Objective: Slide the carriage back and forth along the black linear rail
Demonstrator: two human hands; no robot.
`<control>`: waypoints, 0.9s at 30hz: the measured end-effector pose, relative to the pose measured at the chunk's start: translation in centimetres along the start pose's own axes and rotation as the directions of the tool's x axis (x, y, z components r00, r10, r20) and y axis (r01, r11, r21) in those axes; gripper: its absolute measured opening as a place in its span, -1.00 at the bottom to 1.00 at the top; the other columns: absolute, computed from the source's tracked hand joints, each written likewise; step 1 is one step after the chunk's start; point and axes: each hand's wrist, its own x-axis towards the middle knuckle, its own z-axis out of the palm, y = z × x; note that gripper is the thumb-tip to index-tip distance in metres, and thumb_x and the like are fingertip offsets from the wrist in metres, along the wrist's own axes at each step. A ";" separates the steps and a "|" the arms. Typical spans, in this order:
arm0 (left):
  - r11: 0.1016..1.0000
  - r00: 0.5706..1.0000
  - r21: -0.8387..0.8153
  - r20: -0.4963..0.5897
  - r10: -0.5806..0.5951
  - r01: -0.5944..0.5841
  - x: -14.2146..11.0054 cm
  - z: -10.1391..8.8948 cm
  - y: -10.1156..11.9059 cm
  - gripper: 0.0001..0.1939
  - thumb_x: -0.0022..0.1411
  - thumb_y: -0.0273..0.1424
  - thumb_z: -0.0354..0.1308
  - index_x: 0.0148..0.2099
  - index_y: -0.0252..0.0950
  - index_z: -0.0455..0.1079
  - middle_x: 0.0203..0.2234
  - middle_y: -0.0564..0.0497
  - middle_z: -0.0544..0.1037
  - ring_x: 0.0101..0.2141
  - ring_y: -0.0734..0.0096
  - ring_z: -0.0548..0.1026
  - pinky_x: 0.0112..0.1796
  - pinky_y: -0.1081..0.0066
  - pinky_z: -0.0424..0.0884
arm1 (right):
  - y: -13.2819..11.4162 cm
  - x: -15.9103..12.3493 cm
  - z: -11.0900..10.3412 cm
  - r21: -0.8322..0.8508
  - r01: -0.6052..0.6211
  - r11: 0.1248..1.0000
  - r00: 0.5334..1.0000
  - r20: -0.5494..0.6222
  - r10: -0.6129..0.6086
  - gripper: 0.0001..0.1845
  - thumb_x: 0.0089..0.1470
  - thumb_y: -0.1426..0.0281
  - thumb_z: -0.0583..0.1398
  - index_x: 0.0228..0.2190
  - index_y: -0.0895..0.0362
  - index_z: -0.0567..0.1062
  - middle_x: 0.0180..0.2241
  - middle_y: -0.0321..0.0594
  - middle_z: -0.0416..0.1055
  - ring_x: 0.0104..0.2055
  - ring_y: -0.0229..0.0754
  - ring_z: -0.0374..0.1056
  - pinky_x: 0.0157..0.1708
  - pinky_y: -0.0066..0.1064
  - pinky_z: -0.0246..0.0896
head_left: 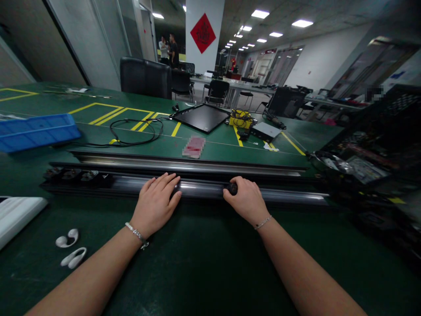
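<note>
A long metal rail (pixel 197 188) lies across the green table in front of me, with a second rail (pixel 184 163) just behind it. My left hand (pixel 157 202) rests flat on the near rail, fingers stretched out and open. My right hand (pixel 246 199) is closed around a small black knob-like object (pixel 232 188) held against the same rail. Several dark parts (pixel 75 175) sit at the rail's left end.
A blue tray (pixel 36 131) stands at the left, a white device (pixel 16 215) and two white earbuds (pixel 70 249) near the front left. A black cable (pixel 136 130), black panel (pixel 201 117), yellow cables (pixel 241 118) and grey box (pixel 265 130) lie behind. Dark equipment (pixel 371 153) crowds the right. Two people stand far back.
</note>
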 end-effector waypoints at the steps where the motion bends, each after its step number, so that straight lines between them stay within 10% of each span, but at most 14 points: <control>1: 1.000 1.000 0.002 -0.003 0.002 -0.002 0.0 0.0 0.0 -0.55 0.31 -0.21 -0.18 0.16 -0.23 0.25 0.12 -0.08 0.36 0.15 0.19 0.25 0.12 0.10 0.12 | 0.3 -0.1 0.0 -0.004 -0.005 1.000 1.000 -0.006 0.005 -0.66 -0.02 0.17 0.10 -0.25 0.12 0.40 -0.23 -0.12 0.44 -0.11 -0.07 0.31 -0.01 -0.18 0.03; 27: 1.000 1.000 0.016 0.004 0.008 -0.008 0.1 0.1 -0.2 -0.54 0.31 -0.21 -0.18 0.15 -0.25 0.26 0.12 -0.07 0.36 0.16 0.17 0.24 0.12 0.08 0.13 | 1.3 -0.1 -0.5 -0.003 -0.020 1.000 1.000 0.003 0.020 -0.61 -0.01 0.17 0.10 -0.20 0.16 0.40 -0.23 -0.09 0.44 -0.11 -0.05 0.31 -0.02 -0.20 0.07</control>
